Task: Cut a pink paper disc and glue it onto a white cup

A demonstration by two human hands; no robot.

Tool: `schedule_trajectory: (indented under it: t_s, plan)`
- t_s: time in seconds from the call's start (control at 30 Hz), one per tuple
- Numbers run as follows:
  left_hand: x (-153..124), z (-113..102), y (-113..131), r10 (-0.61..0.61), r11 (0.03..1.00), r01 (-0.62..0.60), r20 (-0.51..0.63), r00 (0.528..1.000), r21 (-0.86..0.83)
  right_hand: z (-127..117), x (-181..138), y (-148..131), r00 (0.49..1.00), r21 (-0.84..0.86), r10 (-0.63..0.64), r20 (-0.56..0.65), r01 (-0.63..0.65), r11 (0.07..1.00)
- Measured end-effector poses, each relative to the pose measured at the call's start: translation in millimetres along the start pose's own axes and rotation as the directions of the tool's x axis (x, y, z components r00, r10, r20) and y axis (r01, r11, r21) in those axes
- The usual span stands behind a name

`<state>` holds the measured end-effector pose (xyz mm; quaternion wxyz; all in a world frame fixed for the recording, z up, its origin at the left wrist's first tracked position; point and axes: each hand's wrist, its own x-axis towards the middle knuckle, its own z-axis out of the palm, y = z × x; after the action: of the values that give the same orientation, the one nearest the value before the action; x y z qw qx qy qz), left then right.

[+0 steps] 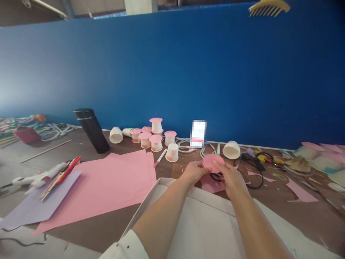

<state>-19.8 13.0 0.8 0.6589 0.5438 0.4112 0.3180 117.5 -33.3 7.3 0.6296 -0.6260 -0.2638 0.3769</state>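
Observation:
My left hand (194,173) pinches the left edge of a pink paper disc (212,162). On its right edge, my right hand (231,176) grips the same disc with the thumb on top. Under the disc lie a piece of pink paper (211,184) and a black looped object (215,177), mostly hidden. Just beyond my left hand an upturned paper cup (171,152) stands bare. Behind it are several upturned cups topped with pink discs (156,120). A white cup (231,150) lies on its side past my right hand.
A white cardboard box lid (205,223) lies beneath my forearms. Pink sheets (115,180), a lilac sheet (43,205), a red cutter (60,176) and a white glue gun (40,178) are at left. A black tumbler (93,131) stands behind; cables and paper scraps (300,190) are at right.

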Motion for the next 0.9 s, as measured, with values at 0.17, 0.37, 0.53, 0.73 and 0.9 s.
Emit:
schedule_trajectory:
  t_s: [0.17,0.37,0.53,0.73,0.9]
  plan:
    - [2.1,0.4,-0.5,-0.012,0.999,0.012,-0.005,1.0,0.032,-2.9,3.2,6.2,0.999,0.006,0.027,0.038,-0.027,1.0]
    - [-0.4,0.4,2.2,-0.022,1.0,0.022,-0.008,1.0,0.011,0.5,0.3,2.8,0.999,0.08,0.006,0.031,-0.008,0.997]
    - [-0.2,-0.5,1.4,-0.016,0.999,0.016,-0.023,1.0,0.028,4.5,-6.1,-3.5,0.993,0.166,0.022,0.12,-0.042,0.985]
    - [0.0,-0.7,-0.2,0.018,1.0,-0.018,-0.01,1.0,0.012,2.4,0.6,4.5,0.995,0.065,-0.039,0.095,0.033,0.997]
    - [-1.4,-1.4,-0.3,0.024,0.999,-0.025,0.019,1.0,0.039,0.8,4.2,7.3,0.996,0.058,-0.066,0.058,0.063,0.996]
